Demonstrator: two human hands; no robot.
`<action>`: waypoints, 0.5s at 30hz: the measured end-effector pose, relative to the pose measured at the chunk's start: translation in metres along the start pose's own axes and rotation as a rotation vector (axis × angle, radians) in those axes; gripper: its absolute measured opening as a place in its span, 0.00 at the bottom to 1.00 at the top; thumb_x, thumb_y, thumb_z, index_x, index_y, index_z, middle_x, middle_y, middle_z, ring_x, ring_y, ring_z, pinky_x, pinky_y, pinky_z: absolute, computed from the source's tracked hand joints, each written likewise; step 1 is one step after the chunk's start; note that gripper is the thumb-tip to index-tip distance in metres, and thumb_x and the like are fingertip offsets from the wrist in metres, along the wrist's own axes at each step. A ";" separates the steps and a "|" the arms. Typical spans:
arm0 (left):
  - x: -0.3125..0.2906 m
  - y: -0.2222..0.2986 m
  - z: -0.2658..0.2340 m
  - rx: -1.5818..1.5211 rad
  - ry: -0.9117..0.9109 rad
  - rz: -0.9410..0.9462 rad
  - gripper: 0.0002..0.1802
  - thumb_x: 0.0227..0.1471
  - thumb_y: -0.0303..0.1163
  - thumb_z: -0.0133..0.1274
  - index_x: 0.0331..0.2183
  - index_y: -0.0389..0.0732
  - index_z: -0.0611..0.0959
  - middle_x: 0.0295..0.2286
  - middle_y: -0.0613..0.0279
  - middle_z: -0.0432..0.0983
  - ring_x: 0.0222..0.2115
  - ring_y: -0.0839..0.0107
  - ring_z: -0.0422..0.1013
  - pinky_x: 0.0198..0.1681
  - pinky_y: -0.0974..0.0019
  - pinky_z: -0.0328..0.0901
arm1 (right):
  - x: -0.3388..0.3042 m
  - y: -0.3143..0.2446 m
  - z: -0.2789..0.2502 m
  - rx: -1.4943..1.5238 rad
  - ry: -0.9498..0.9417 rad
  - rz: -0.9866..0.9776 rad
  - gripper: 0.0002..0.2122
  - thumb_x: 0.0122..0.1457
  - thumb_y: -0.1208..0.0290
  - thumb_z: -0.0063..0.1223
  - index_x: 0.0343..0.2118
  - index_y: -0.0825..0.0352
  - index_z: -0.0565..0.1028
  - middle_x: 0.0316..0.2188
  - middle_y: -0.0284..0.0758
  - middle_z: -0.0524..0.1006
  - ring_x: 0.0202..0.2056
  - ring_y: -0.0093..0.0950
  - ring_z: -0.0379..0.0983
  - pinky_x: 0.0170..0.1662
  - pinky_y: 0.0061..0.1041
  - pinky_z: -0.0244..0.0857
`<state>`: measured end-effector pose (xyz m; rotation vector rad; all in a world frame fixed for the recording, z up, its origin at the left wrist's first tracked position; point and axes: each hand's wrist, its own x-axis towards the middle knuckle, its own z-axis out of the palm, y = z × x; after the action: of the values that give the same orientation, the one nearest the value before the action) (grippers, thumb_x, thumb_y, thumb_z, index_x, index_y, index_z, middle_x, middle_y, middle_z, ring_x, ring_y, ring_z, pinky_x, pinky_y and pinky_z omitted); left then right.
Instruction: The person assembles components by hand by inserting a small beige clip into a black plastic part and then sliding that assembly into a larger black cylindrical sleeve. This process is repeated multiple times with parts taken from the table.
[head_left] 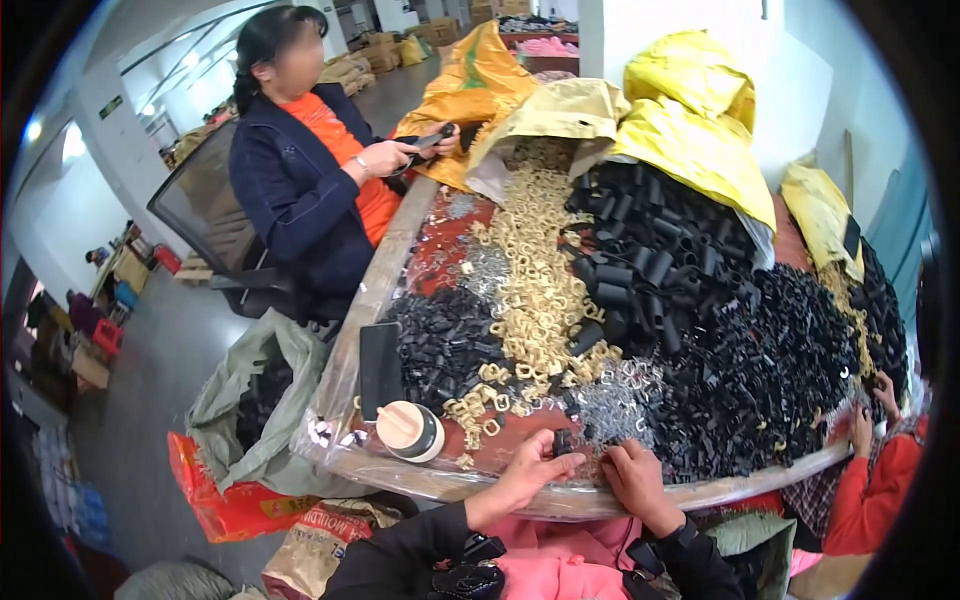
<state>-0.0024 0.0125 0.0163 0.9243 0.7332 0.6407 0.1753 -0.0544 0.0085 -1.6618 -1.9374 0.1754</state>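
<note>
My left hand [525, 478] is at the near edge of the table, thumb and fingers closed on a small black plastic part [562, 441]. Just to its right, my right hand [637, 483] is bent downward with its fingertips together. Whatever those fingertips hold, if anything, is too small to make out. Right beyond both hands lies a heap of small silvery metal pieces [622, 400]. Tan ring-shaped parts [535, 300] spread in a long strip to the left of that heap. Small black parts [770, 370] are piled to the right.
Across the left corner, a seated person [300, 190] holds a black object. A lidded cup [410, 432] and a dark phone-like slab [380, 370] stand near the left edge. Yellow sacks [700, 110] spill black tubes [660, 250]. Another person's hands [870, 420] work at the right.
</note>
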 end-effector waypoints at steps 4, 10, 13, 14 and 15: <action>0.002 0.003 -0.001 0.090 -0.039 -0.015 0.14 0.40 0.36 0.57 0.24 0.40 0.69 0.19 0.69 0.68 0.18 0.84 0.62 0.18 0.80 0.57 | 0.000 0.006 0.002 -0.124 -0.041 -0.027 0.04 0.42 0.74 0.49 0.21 0.64 0.65 0.19 0.36 0.64 0.22 0.35 0.64 0.23 0.33 0.58; 0.010 -0.001 0.001 0.123 -0.044 -0.013 0.15 0.38 0.38 0.59 0.22 0.42 0.69 0.15 0.71 0.65 0.16 0.87 0.60 0.15 0.81 0.52 | 0.009 0.010 0.001 -0.165 0.001 -0.029 0.03 0.43 0.75 0.45 0.20 0.63 0.64 0.19 0.36 0.63 0.21 0.35 0.63 0.23 0.31 0.57; 0.012 0.002 0.007 0.178 -0.038 0.001 0.15 0.38 0.38 0.58 0.22 0.40 0.69 0.15 0.66 0.67 0.15 0.80 0.62 0.17 0.76 0.56 | 0.012 0.014 0.000 -0.209 0.011 -0.013 0.03 0.43 0.75 0.45 0.20 0.63 0.63 0.19 0.36 0.63 0.21 0.35 0.63 0.23 0.31 0.58; 0.013 0.002 0.007 0.178 -0.037 0.001 0.15 0.38 0.38 0.58 0.22 0.40 0.69 0.15 0.66 0.67 0.15 0.80 0.62 0.17 0.76 0.56 | 0.013 0.016 0.001 -0.244 -0.002 -0.006 0.03 0.43 0.75 0.45 0.20 0.63 0.63 0.20 0.36 0.63 0.21 0.35 0.63 0.23 0.31 0.58; 0.014 0.001 0.006 0.406 -0.069 0.109 0.15 0.38 0.36 0.57 0.23 0.39 0.69 0.16 0.64 0.68 0.16 0.75 0.63 0.18 0.73 0.58 | 0.013 0.017 0.001 -0.278 -0.015 0.002 0.03 0.42 0.75 0.45 0.20 0.63 0.63 0.20 0.36 0.63 0.21 0.34 0.63 0.23 0.30 0.58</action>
<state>0.0101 0.0208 0.0161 1.3608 0.7697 0.5606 0.1889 -0.0381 0.0041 -1.8407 -2.0456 -0.0858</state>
